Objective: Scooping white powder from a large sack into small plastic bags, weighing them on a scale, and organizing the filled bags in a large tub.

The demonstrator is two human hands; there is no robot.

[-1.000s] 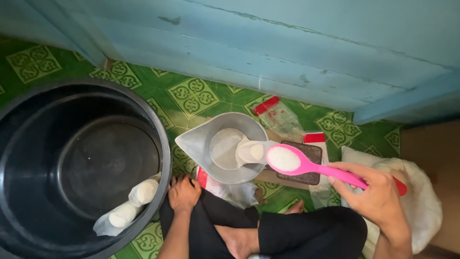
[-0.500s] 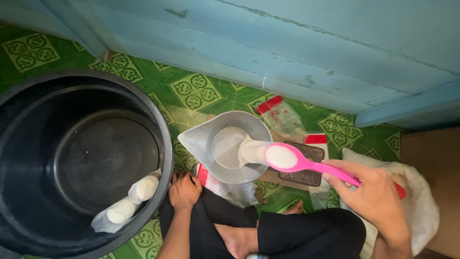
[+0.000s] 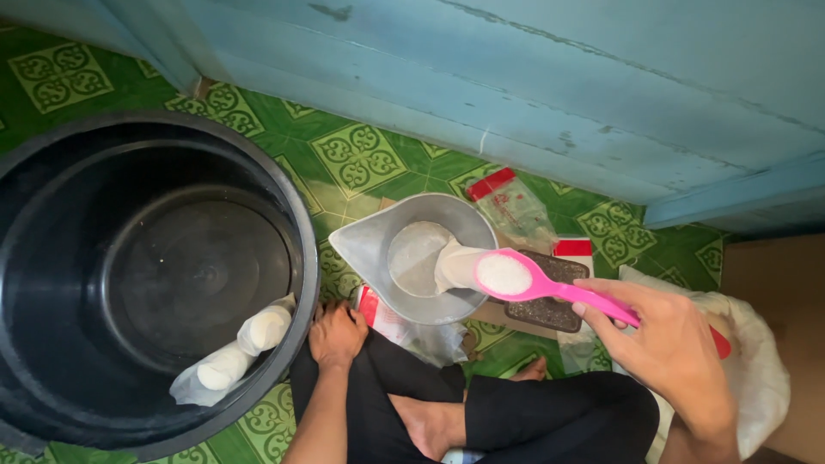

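My right hand (image 3: pixel 675 352) grips the handle of a pink spoon (image 3: pixel 550 288) heaped with white powder, its bowl held over the rim of a clear plastic jug (image 3: pixel 378 249). The jug stands on the green tiled floor with white powder in its bottom. My left hand (image 3: pixel 337 335) rests on my knee beside the jug, fingers curled, holding nothing. My legs in black trousers are crossed below.
A big black tub (image 3: pixel 146 275) at the left holds a plastic bag with white lumps (image 3: pixel 232 357). Clear zip bags with red strips (image 3: pixel 516 206) lie beyond the jug, one with dark seeds (image 3: pixel 554 305). A white sack (image 3: pixel 756 361) sits right. A blue wooden wall (image 3: pixel 516 77) runs behind.
The spoon of powder has stayed over the jug's rim, shifting only slightly. My left hand has not moved.
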